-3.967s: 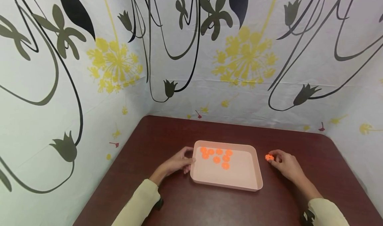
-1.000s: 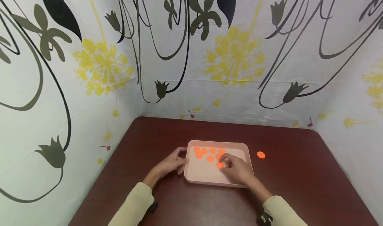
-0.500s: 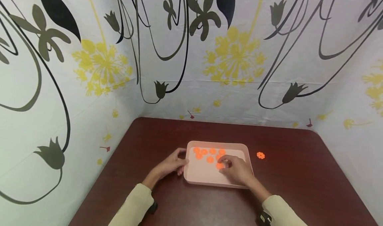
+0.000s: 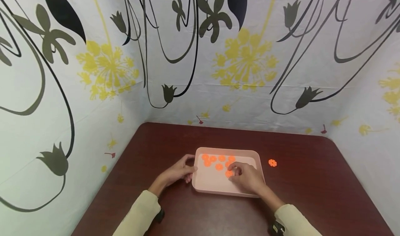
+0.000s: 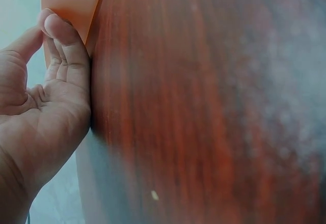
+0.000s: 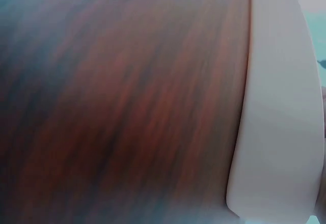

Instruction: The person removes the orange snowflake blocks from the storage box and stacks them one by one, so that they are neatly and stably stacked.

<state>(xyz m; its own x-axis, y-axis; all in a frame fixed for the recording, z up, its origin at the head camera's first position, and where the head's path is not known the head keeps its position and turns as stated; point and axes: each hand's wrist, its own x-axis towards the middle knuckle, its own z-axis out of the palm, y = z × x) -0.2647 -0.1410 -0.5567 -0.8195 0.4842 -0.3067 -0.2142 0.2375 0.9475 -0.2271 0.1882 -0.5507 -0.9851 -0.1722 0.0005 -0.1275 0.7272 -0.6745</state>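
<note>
A shallow pink tray [image 4: 212,184] stands on the table with several orange notched discs [image 4: 219,167] in its far left part. At its left end my left hand [image 4: 178,170] grips the rim, thumb on top. The left wrist view shows that hand's [image 5: 56,81] thumb and fingertips meeting at the tray wall [image 5: 76,0]. Over the tray, my right hand [image 4: 248,177] pinches an orange notched disc [image 4: 229,173] between thumb and index finger. Another disc behind it is partly covered by those fingers. In the right wrist view mostly the tray's outer wall [image 6: 280,107] shows.
One more orange disc [image 4: 272,163] lies on the dark reddish table [image 4: 306,180], right of the tray. A white patterned cloth [image 4: 200,72] with flowers and vines hangs behind and on both sides of the table.
Four seconds ago the right hand held a disc right of the tray; that disc now lies on the table, and the hand is over the tray. Over the last second almost nothing has moved.
</note>
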